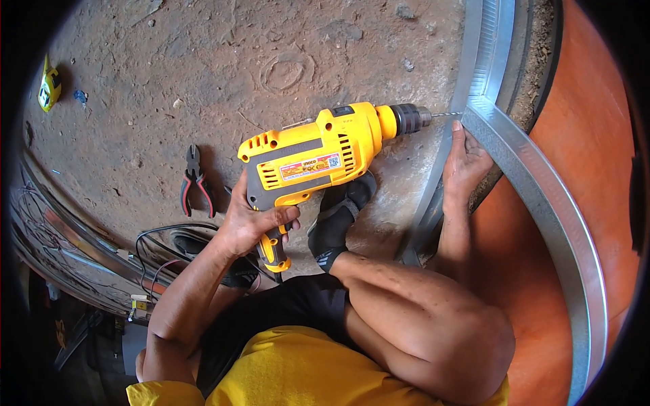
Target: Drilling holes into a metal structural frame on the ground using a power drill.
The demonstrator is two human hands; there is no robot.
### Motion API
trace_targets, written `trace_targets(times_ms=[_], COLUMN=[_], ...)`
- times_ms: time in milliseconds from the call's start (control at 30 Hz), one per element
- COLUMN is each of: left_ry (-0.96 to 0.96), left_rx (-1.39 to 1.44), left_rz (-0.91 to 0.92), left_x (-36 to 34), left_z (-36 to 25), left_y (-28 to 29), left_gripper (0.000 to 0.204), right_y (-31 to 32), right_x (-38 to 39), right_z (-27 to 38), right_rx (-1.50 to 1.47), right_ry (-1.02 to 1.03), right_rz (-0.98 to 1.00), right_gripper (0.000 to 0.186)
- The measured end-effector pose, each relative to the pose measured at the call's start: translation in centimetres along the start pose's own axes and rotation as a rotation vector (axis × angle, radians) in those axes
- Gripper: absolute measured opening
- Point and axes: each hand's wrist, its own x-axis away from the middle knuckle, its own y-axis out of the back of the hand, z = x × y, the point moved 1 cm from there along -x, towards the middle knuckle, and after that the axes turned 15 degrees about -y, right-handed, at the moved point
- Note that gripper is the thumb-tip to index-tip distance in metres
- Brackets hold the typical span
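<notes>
The left hand point(254, 227) is wrapped around the grip of a yellow drill point(318, 159); its fingers point(281, 216) are clamped on the dark handle, curling over it from the near side, with the thumb hidden behind. The drill lies level above the floor point(203, 68), its body running left to right, the black chuck point(409, 118) at the right end. A thin bit point(443, 114) sticks out of the chuck and its tip meets a metal channel point(535, 183) where two lengths of it join at a corner.

The right hand point(464, 162) lies flat against that channel, just below the bit. Its fingers point(458, 132) are stretched out and close together, pressed on the metal rather than closed round anything; the fingertips sit right beside the tip of the bit. So the drill sits between the two hands: its handle inside the left fingers, its bit ending at the right ones.

A foot in a black sock point(338, 216) rests on the floor under the drill body, and a bare knee point(433, 318) is raised in front. Red-handled pliers point(196, 179) lie on the floor to the left of the drill, apart from both hands. Black cable point(159, 233) loops near the left forearm. A yellow tape measure point(49, 84) lies well away toward the far left edge of the floor. An orange surface point(582, 115) lies beyond the channel.
</notes>
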Motion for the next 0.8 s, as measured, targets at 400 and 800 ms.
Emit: trace_targets(times_ms=[400,800], left_ry=[0.012,-0.029], left_rx=[-0.002,-0.026], left_rz=[0.009,0.011], left_x=[0.9,0.8], left_z=[-0.6,-0.3], left_y=[0.1,-0.6], left_gripper=[0.062,0.064], right_y=[-0.8,-0.5], right_x=[0.6,0.4], right_z=[0.6,0.2], right_rx=[-0.061,0.020], right_ry=[0.043,0.060], right_rz=[-0.025,-0.039], right_gripper=[0.018,0.020])
